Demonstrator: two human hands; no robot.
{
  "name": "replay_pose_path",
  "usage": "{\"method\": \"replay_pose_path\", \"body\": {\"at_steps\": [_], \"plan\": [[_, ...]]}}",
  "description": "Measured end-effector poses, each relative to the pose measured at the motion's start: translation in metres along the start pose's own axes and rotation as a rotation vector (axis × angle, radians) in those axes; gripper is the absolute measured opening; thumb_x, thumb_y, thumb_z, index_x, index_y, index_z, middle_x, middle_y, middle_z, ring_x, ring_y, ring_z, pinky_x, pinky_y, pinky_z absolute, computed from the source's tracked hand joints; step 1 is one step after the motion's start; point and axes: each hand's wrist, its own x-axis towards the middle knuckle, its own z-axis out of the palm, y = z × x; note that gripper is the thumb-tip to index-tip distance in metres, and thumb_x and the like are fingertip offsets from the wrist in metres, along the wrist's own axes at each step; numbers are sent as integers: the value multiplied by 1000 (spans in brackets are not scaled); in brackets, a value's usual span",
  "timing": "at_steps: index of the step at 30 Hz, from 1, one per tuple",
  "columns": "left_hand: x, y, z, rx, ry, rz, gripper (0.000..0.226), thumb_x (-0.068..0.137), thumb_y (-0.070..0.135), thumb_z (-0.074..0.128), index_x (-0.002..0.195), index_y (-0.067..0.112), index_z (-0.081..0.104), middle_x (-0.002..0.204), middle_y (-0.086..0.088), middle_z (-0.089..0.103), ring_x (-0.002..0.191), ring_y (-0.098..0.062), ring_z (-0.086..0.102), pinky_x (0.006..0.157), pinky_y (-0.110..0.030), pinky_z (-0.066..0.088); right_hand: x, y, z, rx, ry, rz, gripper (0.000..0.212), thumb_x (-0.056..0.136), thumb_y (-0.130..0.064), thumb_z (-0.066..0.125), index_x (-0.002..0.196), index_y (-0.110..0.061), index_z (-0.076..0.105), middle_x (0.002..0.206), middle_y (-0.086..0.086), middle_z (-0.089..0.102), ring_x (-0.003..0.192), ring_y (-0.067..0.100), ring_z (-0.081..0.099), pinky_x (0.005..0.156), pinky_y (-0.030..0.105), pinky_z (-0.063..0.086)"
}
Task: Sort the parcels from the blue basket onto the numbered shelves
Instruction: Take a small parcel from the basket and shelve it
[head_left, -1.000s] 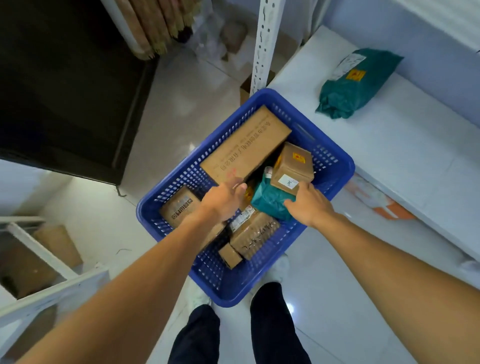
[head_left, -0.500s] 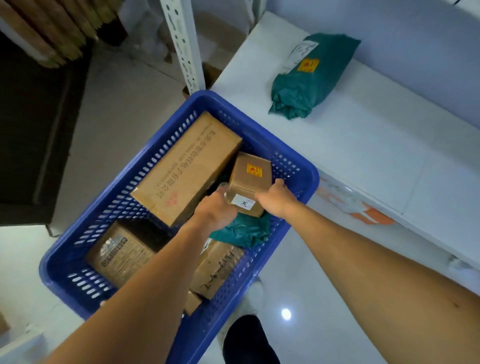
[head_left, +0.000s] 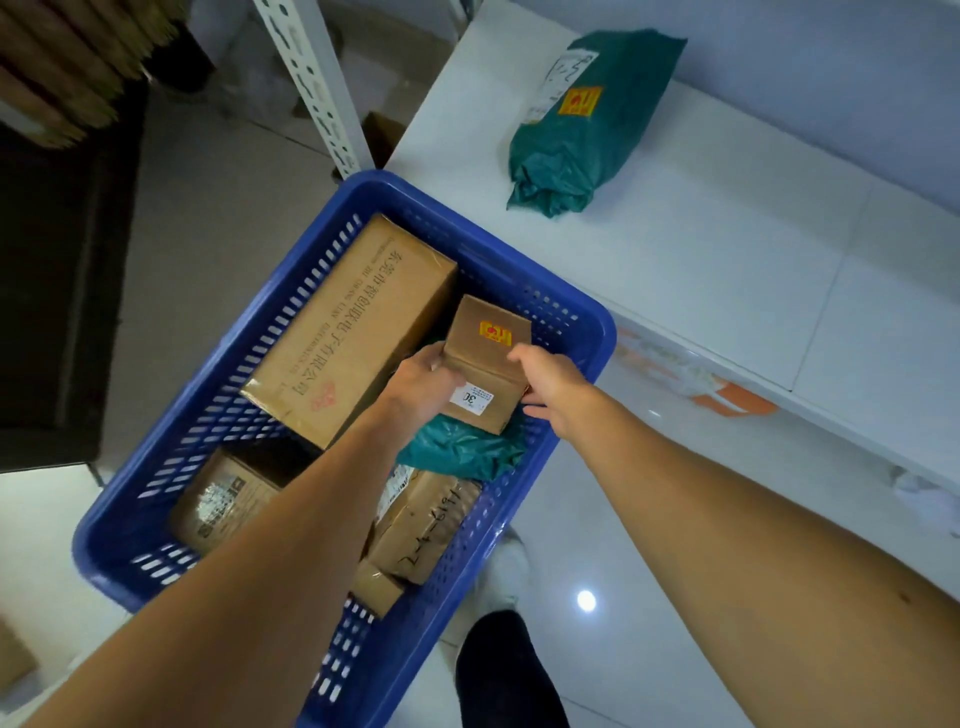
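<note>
You have the small box (head_left: 485, 364) between both hands, lifted just above the other parcels at the right side of the basket (head_left: 589, 332). Your left hand (head_left: 421, 382) grips its left side, fingers curled round the edge and the thumb on the near face beside a white label that reads 30. Your right hand (head_left: 553, 387) holds the right side, with the forefinger laid along the top edge; the other fingers seem to curl behind the box, but they are hidden from you here. The box is tilted, and its upper face carries a yellow and red sticker.

Directly under it lies a green bag (head_left: 462, 449). To its left the long box (head_left: 348, 332) runs slantwise across the basket, printed side up. Nearer to you sit a written box (head_left: 421, 525) marked in pen, a tiny box (head_left: 376, 590) touching its near end, and a labelled box (head_left: 223, 501) partly covered by your left forearm.

The basket stands on the pale floor (head_left: 623, 519), its far corner just beside the white shelf (head_left: 727, 260) and the post (head_left: 311, 78). A second green bag (head_left: 576, 135) lies on that shelf, well apart from your hands.
</note>
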Motion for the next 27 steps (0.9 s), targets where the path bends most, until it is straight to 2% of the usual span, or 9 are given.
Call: {"method": "replay_pose_path", "body": {"at_steps": [3,5,7,10,13,16,21,23,27], "plan": [[-45,16,-8,-186,9,12,39,98,25,62,137,29,58,112,7,58,108,-9,51,93,-23,36,-34,2,-9,66,26,30,43,93,-36,57,128,-12,57,111,11,68,96,23,65,67,31,51],[-78,25,-19,-238,22,0,36,102,20,54,138,23,58,110,8,60,96,-5,54,89,-20,37,-64,2,-15,87,47,10,40,93,-34,57,125,-10,59,114,13,69,97,25,66,63,29,49],[-110,28,-30,-292,38,-32,33,103,23,51,135,28,61,108,7,67,90,-6,59,94,-28,46,-102,2,-19,94,79,-29,32,93,-31,56,117,-10,62,109,12,71,97,26,68,63,29,49],[-166,33,-45,-333,51,-26,33,98,31,58,130,32,64,111,-1,72,107,-20,65,105,-43,48,-169,3,-22,100,139,-79,26,93,-30,55,103,-10,67,95,10,72,86,24,69,62,28,49],[-237,45,-66,-406,20,-18,28,93,36,65,118,24,70,105,-4,75,103,-23,69,100,-45,51,-242,8,-25,170,195,-126,25,94,-27,54,96,-8,69,84,10,71,72,22,66,59,28,50],[-308,57,-87,-503,-26,-16,29,89,45,69,105,21,74,106,-6,76,99,-26,72,84,-43,57,-327,10,-28,240,263,-217,16,94,-23,56,90,-11,66,76,6,66,63,18,61,57,27,49],[-416,89,-119,-522,-70,63,36,83,47,75,106,20,67,106,-5,75,98,-26,70,75,-40,55,-468,7,-25,293,319,-450,9,95,-26,60,88,-22,62,90,5,69,79,19,66,68,33,54],[-454,101,-130,-523,-114,82,36,84,43,75,108,19,65,106,-6,74,98,-25,69,82,-43,55,-512,9,-27,254,357,-549,9,96,-30,61,90,-22,62,93,1,69,88,20,66,78,38,55],[-508,122,-144,-508,-249,169,44,86,38,72,121,14,62,114,-12,71,106,-28,67,97,-49,53,-585,9,-41,192,378,-718,14,99,-32,58,103,-19,62,99,-3,65,90,14,63,72,26,47]]}}
